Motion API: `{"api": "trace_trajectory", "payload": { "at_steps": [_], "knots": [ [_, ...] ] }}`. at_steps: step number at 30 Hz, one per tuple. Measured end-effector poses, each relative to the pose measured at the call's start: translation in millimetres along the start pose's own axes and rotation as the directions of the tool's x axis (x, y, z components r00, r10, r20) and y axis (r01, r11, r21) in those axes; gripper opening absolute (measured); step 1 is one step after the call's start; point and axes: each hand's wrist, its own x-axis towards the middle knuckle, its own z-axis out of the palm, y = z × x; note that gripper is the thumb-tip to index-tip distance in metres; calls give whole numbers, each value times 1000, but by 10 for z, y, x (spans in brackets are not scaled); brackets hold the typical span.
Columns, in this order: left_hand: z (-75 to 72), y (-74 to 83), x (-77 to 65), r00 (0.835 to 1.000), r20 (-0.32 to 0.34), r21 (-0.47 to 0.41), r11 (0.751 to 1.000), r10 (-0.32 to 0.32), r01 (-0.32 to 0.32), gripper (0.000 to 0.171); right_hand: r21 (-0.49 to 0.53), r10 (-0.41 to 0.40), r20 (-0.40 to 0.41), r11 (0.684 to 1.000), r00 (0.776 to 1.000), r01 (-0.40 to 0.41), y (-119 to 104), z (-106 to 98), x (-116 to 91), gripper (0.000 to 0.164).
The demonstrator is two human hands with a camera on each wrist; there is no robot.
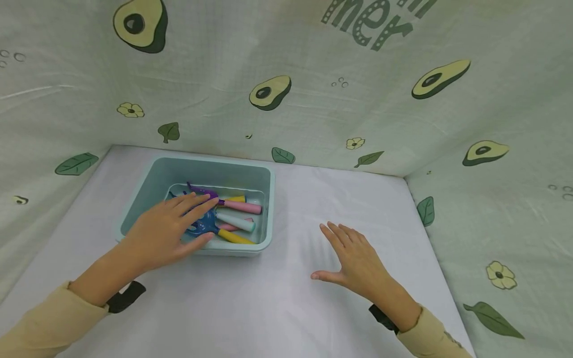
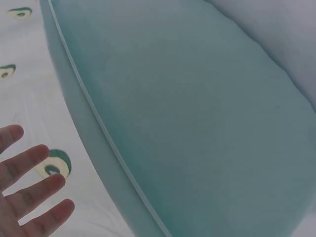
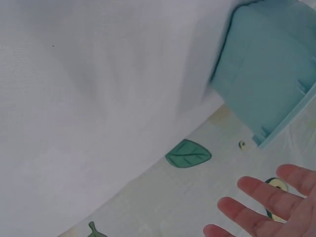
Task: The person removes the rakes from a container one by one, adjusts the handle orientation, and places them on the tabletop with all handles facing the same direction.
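A pale blue-green plastic bin (image 1: 270,209) sits on the left half of the white table. My left hand (image 1: 167,231) hovers over its front left part, fingers spread and straight, holding nothing. Under and beside that hand lie several small tools: one with a purple head and pink handle (image 1: 243,206), one with a blue head and yellow handle (image 1: 236,237), and a light blue handle (image 1: 236,222). The hand partly hides their heads. To the bin's right, my right hand (image 1: 358,261) is held above the table, thumb apart from the fingers, with nothing in it.
White cloth covers the table (image 1: 286,308). Behind it and along both sides hangs a pale curtain (image 1: 215,74) printed with avocados, leaves and flowers. Dark bands circle both wrists. In the left wrist view, the bin's outer wall (image 2: 197,123) fills most of the picture.
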Motion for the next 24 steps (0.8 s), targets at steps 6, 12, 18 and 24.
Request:
{"api": "trace_trajectory", "payload": {
  "at_steps": [6, 12, 18, 24],
  "knots": [
    [-56, -143, -64, 998, -62, -27, 999, -32, 30, 61, -3, -9, -17, 1000, 1000, 9, 0, -8, -1, 99],
    [-123, -298, -134, 990, -128, 4, 998, -65, 66, 61, -5, -7, -18, 1000, 1000, 7, -2, -7, 6, 99],
    [-172, -445, -215, 980, -152, 2, 991, -130, 132, 62, 4, 2, -1, 1000, 1000, -2, -8, -8, 3, 99],
    [-182, -585, -319, 968, -108, -7, 974, -227, 228, 59, -2, -1, -8, 1000, 1000, 1, -4, -1, -3, 99]
  ]
}}
